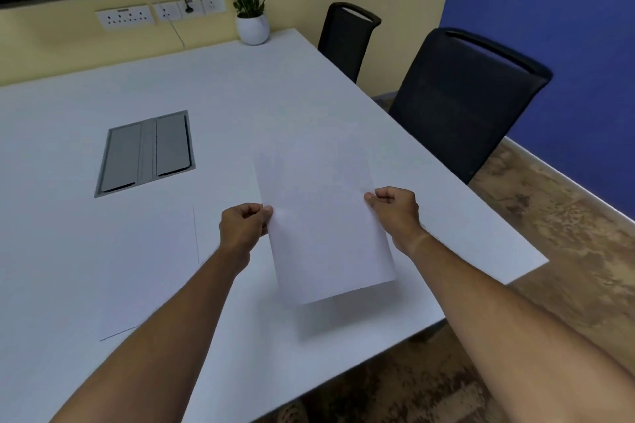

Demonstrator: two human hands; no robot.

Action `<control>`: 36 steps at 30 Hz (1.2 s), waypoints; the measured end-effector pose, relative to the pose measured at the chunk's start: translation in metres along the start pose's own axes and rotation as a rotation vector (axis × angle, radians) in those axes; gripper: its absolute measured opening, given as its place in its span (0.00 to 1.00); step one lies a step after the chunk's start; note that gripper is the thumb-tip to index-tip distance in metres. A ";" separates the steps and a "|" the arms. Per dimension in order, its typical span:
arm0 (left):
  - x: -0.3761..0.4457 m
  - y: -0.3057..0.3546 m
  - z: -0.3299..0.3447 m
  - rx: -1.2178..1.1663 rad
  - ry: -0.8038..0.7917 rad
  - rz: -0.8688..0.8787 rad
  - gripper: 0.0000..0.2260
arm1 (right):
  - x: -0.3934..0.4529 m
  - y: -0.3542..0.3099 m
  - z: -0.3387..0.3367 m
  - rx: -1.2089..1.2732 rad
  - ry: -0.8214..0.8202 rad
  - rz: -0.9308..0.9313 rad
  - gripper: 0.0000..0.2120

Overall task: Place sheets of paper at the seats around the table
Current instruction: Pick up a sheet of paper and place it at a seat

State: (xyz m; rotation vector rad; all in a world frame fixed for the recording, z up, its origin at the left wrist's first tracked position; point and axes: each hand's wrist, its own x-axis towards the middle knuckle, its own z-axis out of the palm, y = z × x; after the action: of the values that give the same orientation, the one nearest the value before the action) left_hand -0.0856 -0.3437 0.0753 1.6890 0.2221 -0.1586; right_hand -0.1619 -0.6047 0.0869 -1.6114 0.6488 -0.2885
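A sheet of paper (151, 271) is seen lying flat on the white table (275, 96), to the left of the left hand (242, 227) and near the table's front edge. Beyond that sheet, further from the hand, a grey hatch (146, 153) is set into the tabletop. The left hand is closed in a pinch on the left edge of a second sheet (326, 227), thumb on top. This held sheet is kept between the two hands, raised above the table and tilted, with its shadow cast on the table below its near edge. Its right edge is pinched by the right hand (395, 213), likewise closed on the paper. Beyond the right hand, a black chair (460, 103) is drawn up to the table's right side, and a second black chair (345, 38) is placed further back. A potted plant (252, 7) is stood at the table's far edge.
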 end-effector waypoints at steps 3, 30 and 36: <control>0.006 0.002 0.016 -0.007 0.009 -0.008 0.05 | 0.018 0.001 -0.010 -0.001 -0.016 -0.002 0.04; 0.135 0.001 0.154 -0.438 0.446 -0.224 0.03 | 0.221 0.031 -0.025 0.453 -0.329 0.444 0.05; 0.140 -0.003 0.191 -0.511 0.469 -0.236 0.02 | 0.255 0.037 -0.009 0.442 -0.337 0.418 0.07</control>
State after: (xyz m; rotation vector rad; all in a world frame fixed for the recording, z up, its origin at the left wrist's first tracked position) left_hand 0.0545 -0.5247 0.0152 1.1653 0.7500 0.1183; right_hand 0.0297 -0.7565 0.0053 -1.0380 0.5936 0.1418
